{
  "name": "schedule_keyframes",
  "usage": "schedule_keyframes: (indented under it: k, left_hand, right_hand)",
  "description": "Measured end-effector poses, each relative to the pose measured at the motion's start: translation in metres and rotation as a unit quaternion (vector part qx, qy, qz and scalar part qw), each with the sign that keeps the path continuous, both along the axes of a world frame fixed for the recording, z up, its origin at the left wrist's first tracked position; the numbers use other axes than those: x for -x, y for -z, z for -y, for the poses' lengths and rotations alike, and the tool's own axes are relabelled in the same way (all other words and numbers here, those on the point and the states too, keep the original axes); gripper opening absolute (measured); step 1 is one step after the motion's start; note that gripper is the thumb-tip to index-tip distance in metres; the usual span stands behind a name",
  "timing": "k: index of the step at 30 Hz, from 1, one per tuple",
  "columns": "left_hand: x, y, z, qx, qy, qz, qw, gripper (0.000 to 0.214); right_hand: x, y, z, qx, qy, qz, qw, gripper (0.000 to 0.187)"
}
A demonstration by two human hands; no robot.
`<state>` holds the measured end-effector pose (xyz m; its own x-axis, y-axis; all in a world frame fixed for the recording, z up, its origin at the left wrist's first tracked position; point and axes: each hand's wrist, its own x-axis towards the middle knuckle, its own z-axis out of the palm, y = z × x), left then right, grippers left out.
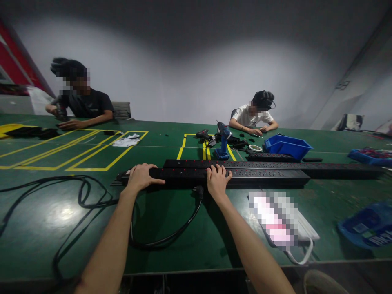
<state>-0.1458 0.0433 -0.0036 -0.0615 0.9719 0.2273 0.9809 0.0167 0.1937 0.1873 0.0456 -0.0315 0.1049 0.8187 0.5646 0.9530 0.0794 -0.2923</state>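
Two long black power strips lie across the green table [190, 228]. My left hand [142, 176] is wrapped over the left end of the nearer power strip [260, 176]. My right hand [218, 179] rests on the same strip near its middle, fingers curled over its top edge. The second power strip [306, 166] lies just behind it and reaches further right. A black cable [171, 237] runs from the nearer strip in a loop toward me, between my forearms.
A blue cordless drill [223, 143] stands behind the strips, beside a blue bin [286, 146] and a tape roll [255, 148]. Yellow tape lines [92, 155] mark the table at left. Two other people work at the far side. Blue packets [367, 228] lie at right.
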Motion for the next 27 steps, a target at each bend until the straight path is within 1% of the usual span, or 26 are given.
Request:
schedule_keyframes:
  k: [4, 12, 23, 27]
  left_hand:
    - [-0.0005, -0.0005, 0.0, 0.002, 0.003, 0.008, 1.0, 0.088]
    - [-0.0092, -0.0004, -0.0029, 0.001, 0.015, 0.012, 1.0, 0.091]
    - [-0.0045, -0.0013, -0.0042, 0.004, 0.0, -0.008, 1.0, 0.088]
    - [-0.0049, -0.0011, -0.0037, 0.003, 0.007, -0.016, 1.0, 0.086]
  right_hand:
    - [0.0005, -0.0011, 0.0006, -0.001, 0.002, -0.002, 1.0, 0.046]
    - [-0.0069, -0.0007, -0.003, -0.004, 0.001, -0.013, 1.0, 0.046]
    - [-0.0027, -0.0029, 0.0011, -0.004, -0.002, -0.008, 1.0, 0.046]
    - [-0.0032, -0.002, 0.0, -0.004, -0.002, -0.01, 1.0, 0.046]
